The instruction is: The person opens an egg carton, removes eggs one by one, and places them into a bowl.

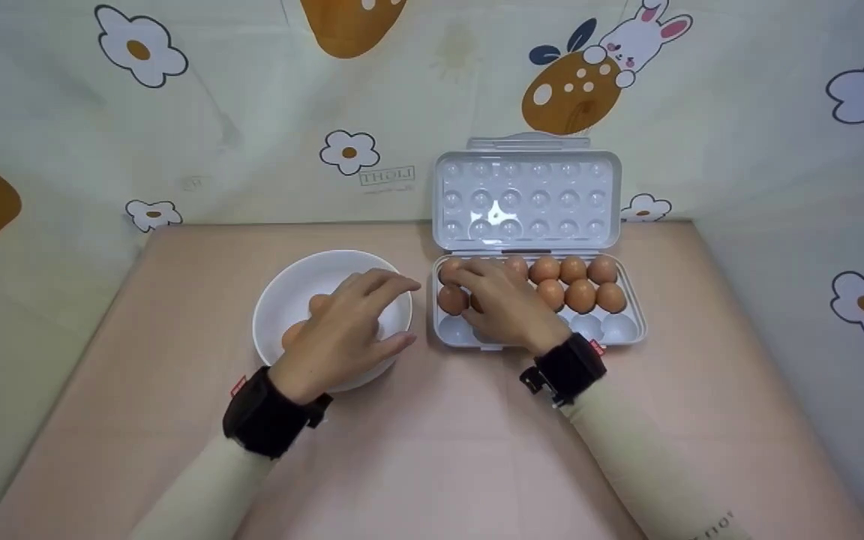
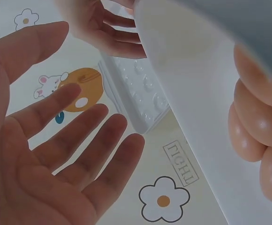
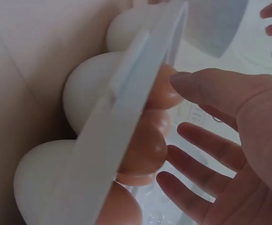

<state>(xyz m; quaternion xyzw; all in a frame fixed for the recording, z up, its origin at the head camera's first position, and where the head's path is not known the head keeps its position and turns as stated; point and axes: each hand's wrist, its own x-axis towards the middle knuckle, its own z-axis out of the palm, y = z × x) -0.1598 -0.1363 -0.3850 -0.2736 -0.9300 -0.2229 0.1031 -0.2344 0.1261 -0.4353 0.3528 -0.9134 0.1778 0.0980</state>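
Note:
My left hand (image 1: 349,330) hovers over a white bowl (image 1: 271,300), fingers spread and nothing held. Several brown eggs (image 2: 258,112) lie in that bowl, partly hidden by the hand in the head view. To the right, my right hand (image 1: 511,304) is over the left part of a plastic egg carton (image 1: 631,330). Brown eggs (image 1: 580,296) fill much of its back and middle rows. Bare cups (image 1: 618,328) show in the front row. In the right wrist view, the right thumb reaches an egg (image 3: 162,96), touching or just in front of it; the other fingers are extended.
The carton's clear dimpled lid (image 1: 529,199) stands raised behind it, near the patterned backdrop (image 1: 252,150). Bowl and carton sit side by side on a pinkish table (image 1: 432,450), with a narrow gap between them.

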